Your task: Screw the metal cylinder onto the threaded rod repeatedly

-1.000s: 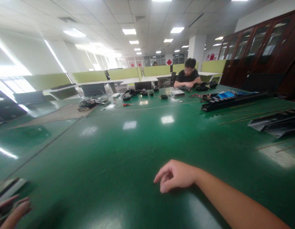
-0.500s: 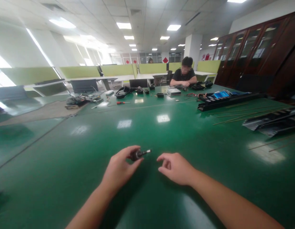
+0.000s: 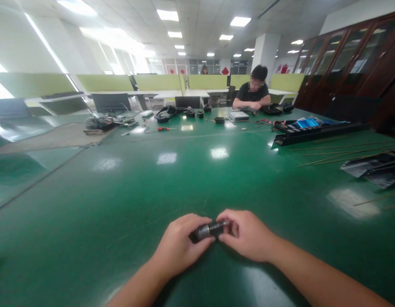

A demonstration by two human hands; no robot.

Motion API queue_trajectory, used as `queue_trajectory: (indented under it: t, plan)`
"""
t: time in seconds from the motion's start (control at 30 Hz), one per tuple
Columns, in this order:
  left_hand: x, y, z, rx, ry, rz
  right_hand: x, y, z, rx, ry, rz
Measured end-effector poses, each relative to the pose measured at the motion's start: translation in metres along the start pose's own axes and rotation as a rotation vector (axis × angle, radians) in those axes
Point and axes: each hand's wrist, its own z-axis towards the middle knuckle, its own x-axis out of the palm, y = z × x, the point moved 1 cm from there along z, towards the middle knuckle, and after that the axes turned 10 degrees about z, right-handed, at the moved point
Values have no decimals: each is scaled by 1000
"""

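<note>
A small dark cylindrical part (image 3: 204, 231) with a silvery band lies across the gap between my hands, low in the middle of the view. My left hand (image 3: 184, 238) grips its left end between thumb and fingers. The fingers and thumb of my right hand (image 3: 245, 234) close round its black right end. Both hands are just over the green tabletop (image 3: 136, 187), and their fingertips almost meet. The ends of the part are hidden by my fingers.
An orange screwdriver (image 3: 163, 128) lies farther back. Black parts and a white box (image 3: 238, 116) stand near a seated person (image 3: 253, 91) across the table. Black rails (image 3: 312, 134) and thin rods (image 3: 338, 155) are at right, a pile of parts (image 3: 104, 121) at far left.
My left hand has moved right and slightly nearer with the part. My right hand has met it and taken hold of the right end. The part now lies more sideways; the camera view has shifted.
</note>
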Motion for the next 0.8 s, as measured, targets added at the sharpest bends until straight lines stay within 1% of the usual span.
queue_trajectory:
  t: [0.17,0.27,0.43,0.57,0.8]
  plan:
    - [0,-5,0,-2,18,-9,1,3,-1,-32,6,-15]
    - [1,-3,-2,-20,11,-10,2,3,-1,-67,18,8]
    - [4,0,-2,-32,-3,-1,1,2,-1,-82,51,34]
    - [4,-2,-2,-25,15,-15,1,2,0,-120,34,34]
    - [4,-3,-4,-51,3,-20,1,0,1,-159,16,41]
